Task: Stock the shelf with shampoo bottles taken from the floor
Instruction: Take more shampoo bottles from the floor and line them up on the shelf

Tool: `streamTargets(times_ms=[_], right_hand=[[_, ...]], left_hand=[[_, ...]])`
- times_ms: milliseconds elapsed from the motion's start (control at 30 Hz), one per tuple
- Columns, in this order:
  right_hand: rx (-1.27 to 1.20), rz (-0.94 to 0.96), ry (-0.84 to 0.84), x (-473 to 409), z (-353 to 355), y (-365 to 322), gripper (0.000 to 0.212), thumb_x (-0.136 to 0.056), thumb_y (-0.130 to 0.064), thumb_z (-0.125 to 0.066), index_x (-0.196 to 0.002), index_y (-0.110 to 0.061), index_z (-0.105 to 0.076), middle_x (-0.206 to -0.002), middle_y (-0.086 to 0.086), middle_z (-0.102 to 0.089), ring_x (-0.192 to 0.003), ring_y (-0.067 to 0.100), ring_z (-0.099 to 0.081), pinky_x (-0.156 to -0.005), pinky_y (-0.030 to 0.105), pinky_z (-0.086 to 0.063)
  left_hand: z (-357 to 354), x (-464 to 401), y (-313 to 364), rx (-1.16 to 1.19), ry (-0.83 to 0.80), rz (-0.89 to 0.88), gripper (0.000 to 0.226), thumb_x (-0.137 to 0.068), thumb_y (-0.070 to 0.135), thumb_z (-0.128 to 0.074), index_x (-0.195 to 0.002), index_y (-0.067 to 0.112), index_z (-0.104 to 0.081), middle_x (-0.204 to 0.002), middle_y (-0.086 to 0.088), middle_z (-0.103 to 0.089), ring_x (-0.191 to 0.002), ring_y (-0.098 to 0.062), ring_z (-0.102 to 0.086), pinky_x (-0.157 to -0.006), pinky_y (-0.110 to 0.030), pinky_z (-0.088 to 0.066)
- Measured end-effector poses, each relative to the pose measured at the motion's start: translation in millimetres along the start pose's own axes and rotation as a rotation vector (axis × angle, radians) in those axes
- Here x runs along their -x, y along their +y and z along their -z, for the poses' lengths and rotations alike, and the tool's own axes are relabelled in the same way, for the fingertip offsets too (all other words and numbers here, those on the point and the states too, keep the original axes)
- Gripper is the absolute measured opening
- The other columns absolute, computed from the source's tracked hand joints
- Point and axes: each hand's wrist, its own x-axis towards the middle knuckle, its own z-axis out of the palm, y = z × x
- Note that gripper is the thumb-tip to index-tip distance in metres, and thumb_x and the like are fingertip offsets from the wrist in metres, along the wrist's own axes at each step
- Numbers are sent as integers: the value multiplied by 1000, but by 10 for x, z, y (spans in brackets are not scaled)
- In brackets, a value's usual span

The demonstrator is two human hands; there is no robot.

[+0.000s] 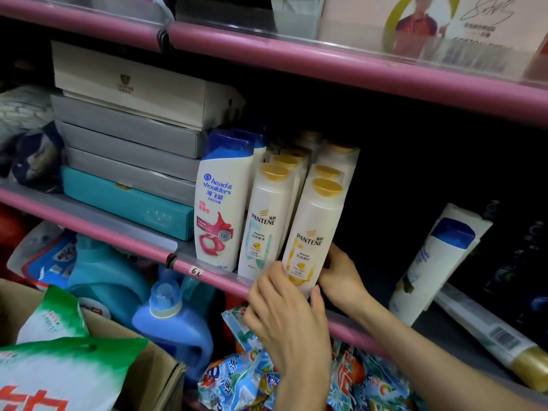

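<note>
Hands (289,315) (341,274) clasp Pantene bottle (311,232) | second Pantene (264,221) touching left | shelf rail (213,275)

Rear Pantene bottles (299,155) hidden behind front ones, lying bottle (486,339) cut off right, upper-shelf poster (439,22) cropped

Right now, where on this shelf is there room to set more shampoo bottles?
The free patch is the dark stretch of shelf between the yellow Pantene bottle both hands hold and the leaning wrapped bottle. Left of that it is crowded: Pantene rows, Head & Shoulders bottle, stacked boxes.
</note>
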Motion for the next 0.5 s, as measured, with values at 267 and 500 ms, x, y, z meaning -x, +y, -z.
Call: streamTargets(times_ms=[267,500], right_hand=[[-3,-1,-1,7,-7,23,37,-82,-8,-70,-114,-23,-59,-89,-22,-64,-79,-17,-60,-64,0,-45],[-15,1,2,27,-9,6,39,-82,-14,-71,-117,-23,-59,-101,-15,-67,-93,-6,-61,-80,15,-52]], left_hand=[[-2,-20,-37,-13,49,-19,65,-51,35,-88,-104,8,-63,-94,-8,-65,-89,-31,-61,-72,-44,-47],[9,-22,-50,3,89,-26,60,-53,34,-87,-102,8,-63,-91,-7,-64,-88,-30,-61,-71,-44,-42]])
